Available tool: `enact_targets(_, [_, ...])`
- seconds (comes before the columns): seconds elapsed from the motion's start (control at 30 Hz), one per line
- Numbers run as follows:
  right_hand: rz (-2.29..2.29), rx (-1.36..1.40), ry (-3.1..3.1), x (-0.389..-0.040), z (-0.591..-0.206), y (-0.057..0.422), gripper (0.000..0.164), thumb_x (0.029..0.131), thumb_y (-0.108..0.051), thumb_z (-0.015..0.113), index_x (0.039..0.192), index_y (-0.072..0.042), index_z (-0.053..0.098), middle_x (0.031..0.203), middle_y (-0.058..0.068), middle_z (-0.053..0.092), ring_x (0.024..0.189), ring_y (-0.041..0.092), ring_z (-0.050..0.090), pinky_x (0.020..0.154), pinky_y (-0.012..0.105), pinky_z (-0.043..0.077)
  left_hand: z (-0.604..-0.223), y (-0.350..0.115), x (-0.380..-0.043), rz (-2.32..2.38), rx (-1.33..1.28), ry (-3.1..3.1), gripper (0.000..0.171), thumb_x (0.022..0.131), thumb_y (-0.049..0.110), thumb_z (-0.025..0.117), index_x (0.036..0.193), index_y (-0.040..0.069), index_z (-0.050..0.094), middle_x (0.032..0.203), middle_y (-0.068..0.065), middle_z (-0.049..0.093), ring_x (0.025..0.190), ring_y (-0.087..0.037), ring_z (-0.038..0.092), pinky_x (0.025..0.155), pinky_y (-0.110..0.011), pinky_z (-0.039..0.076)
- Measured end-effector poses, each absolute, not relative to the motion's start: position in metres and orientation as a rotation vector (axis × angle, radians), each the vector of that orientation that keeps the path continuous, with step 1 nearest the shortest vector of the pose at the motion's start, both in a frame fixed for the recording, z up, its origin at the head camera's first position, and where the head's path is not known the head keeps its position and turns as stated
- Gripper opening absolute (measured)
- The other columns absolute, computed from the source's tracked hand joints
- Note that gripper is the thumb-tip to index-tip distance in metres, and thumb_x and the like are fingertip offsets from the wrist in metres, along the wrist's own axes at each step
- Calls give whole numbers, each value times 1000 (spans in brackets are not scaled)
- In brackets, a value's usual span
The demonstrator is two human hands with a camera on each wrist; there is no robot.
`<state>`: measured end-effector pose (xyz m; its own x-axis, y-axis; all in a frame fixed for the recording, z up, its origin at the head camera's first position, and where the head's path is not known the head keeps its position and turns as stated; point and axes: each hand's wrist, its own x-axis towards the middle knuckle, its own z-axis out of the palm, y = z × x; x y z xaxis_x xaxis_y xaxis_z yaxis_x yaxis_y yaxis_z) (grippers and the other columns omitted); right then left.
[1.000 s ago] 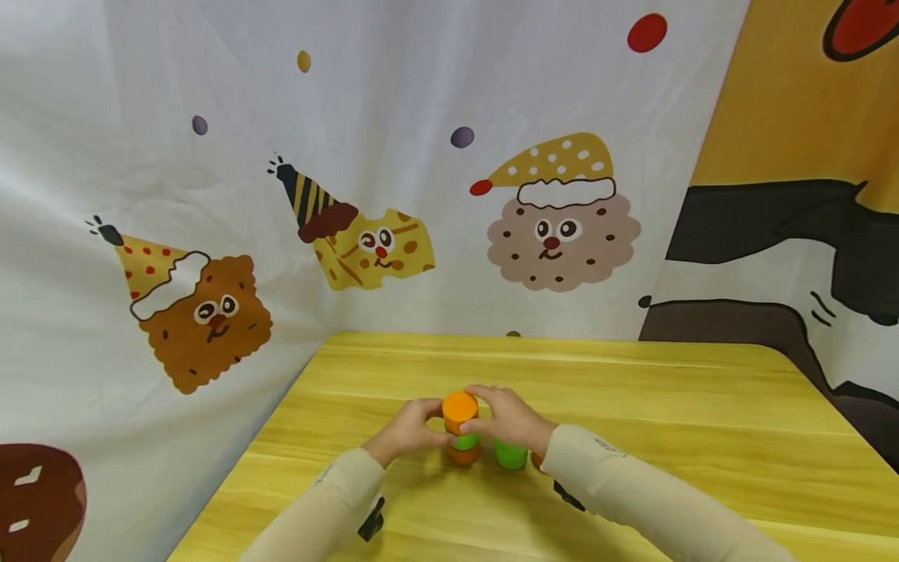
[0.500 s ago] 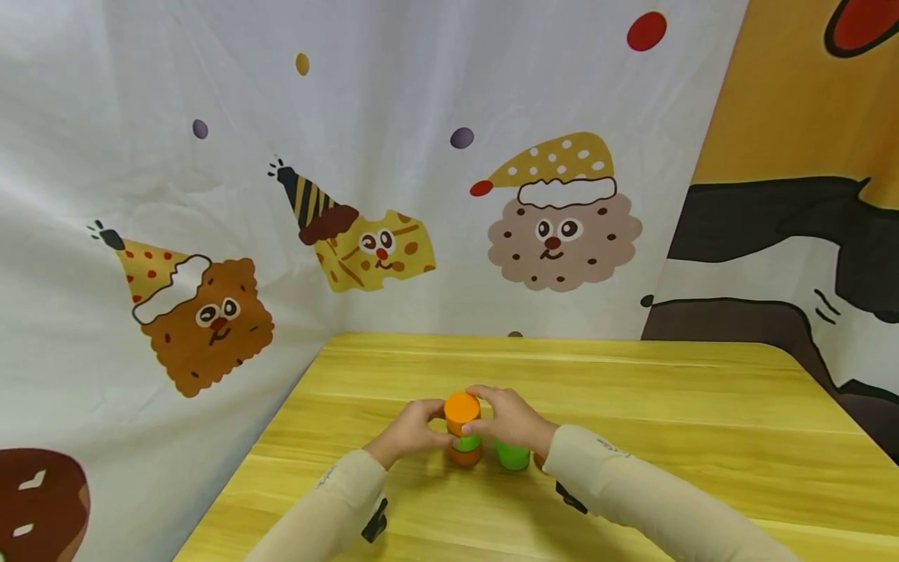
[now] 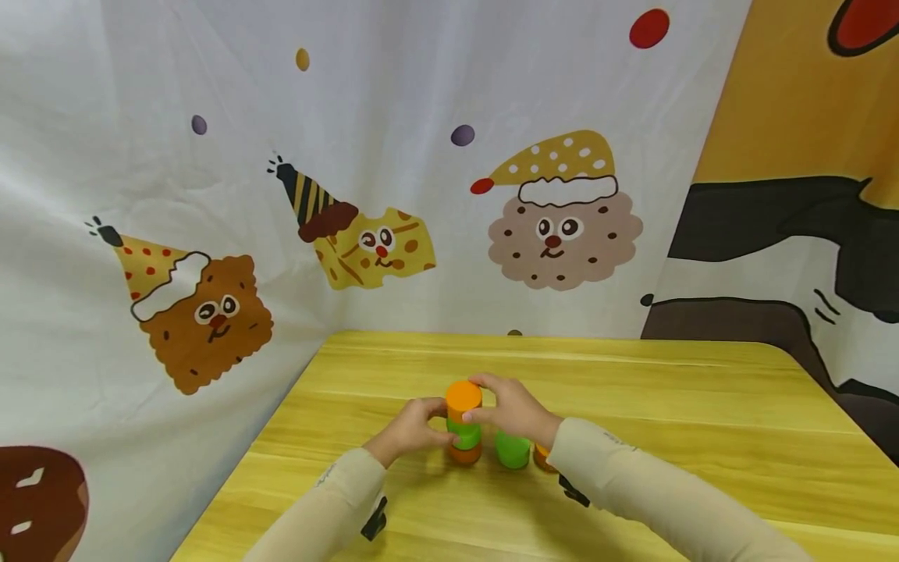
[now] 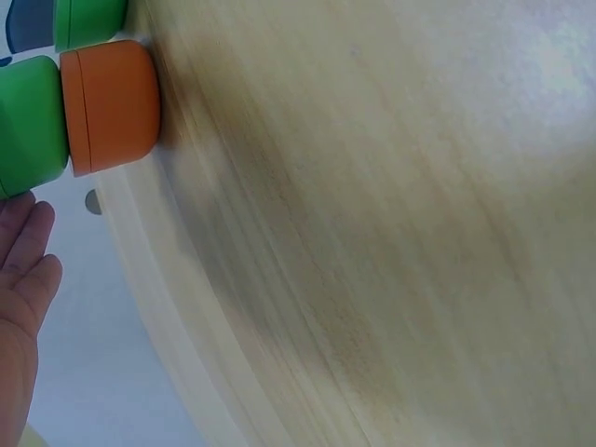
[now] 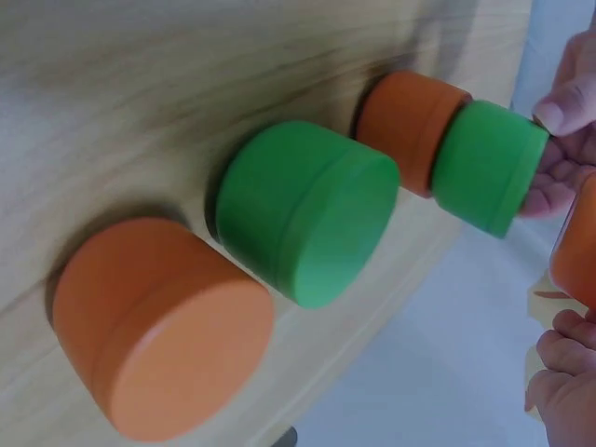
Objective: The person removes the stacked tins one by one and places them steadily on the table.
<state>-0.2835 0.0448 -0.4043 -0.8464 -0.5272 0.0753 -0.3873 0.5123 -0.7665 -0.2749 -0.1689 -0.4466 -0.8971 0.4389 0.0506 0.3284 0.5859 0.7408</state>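
An orange lidded jar is pinched between the thumb and fingers of my right hand. It is held just above a green lidded jar, and the right wrist view shows a gap between the two. My left hand holds the green jar at its side, the thumb in front. Beneath that stands another orange jar on the table; in the left wrist view this lower orange jar meets the green jar. My right hand's fingers show at the right wrist view's edge.
To the right of the stack stand a second green jar and a further orange jar, partly hidden by my right wrist in the head view. The wooden table meets a printed cloth backdrop behind and at the left.
My right hand has risen slightly with the upper orange jar, and more of the green jar below it now shows. The left hand stays almost where it was.
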Motion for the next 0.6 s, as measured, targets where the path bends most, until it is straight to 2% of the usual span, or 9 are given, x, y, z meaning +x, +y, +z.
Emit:
enact_targets(0.33, [-1240, -746, 2619, -285, -399, 50, 65, 79, -34, 73, 133, -9, 48, 134, 9, 51, 124, 29, 45, 100, 50, 39, -445, -169, -277, 1179, 635, 2688, 47, 78, 24, 75, 119, 6, 60, 117, -7, 62, 111, -24, 56, 99, -47, 41])
enact_targets(0.6, [-1257, -727, 2617, -284, -406, 67, 66, 78, -34, 73, 133, -8, 49, 134, 7, 51, 124, 29, 45, 101, 51, 37, -446, -167, -276, 1177, 647, 2694, 46, 77, 23, 76, 116, 4, 61, 113, -7, 64, 109, -25, 57, 98, -47, 42])
